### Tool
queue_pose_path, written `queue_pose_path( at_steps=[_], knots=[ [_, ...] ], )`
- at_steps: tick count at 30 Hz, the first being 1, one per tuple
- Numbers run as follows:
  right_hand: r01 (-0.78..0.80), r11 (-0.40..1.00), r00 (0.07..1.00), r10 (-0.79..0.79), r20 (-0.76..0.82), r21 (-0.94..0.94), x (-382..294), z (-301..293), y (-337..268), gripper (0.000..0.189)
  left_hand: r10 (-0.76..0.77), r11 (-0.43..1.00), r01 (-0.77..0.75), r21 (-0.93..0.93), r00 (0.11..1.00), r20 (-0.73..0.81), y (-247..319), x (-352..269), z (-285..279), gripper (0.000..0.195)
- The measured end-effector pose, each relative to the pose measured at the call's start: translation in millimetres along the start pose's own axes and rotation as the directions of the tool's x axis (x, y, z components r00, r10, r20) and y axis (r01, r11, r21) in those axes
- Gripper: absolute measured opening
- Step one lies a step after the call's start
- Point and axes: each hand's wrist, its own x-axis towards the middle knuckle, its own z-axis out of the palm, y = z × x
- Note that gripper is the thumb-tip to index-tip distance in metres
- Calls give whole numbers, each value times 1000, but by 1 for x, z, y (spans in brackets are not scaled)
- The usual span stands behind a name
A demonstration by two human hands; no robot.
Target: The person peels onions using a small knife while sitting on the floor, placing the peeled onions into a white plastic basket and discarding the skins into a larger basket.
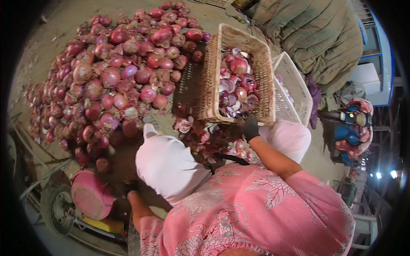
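Note:
My right hand (248, 127), in a dark glove, is at the near rim of a dirty plastic crate (208, 73). Peeled onion skins and cut red onion pieces (238, 80) lie inside the crate. Whether the fingers grip the rim is hard to tell. Low on the left, beside a pink plastic basin (91, 195), my left hand (129, 187) is dark and mostly lost in shadow; its fingers cannot be made out. A large heap of red onions (110, 76) covers the floor to the left of the crate. Loose onion skins (205, 137) lie between my knees.
A white plastic crate (302, 92) stands right of the dirty one, with some onion pieces in it. A cloth-covered pile (310, 38) rises behind. A wheel (56, 208) is beside the basin at lower left. A motor vehicle (352, 124) stands farther right.

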Motion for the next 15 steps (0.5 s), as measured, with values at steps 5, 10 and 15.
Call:
queue_pose_path(
  at_steps=[5,10,15],
  knots=[
    [1,996,999,2,-37,93,2,-16,-28,43,-170,880,270,-391,947,273,-68,-116,22,24],
    [-38,993,998,31,62,109,15,-23,-30,42,311,359,700,-618,535,786,3,-181,33,26],
    [157,736,985,-169,-46,659,23,-43,-56,31,420,246,557,-793,676,606,249,-226,-40,29]
  ],
)
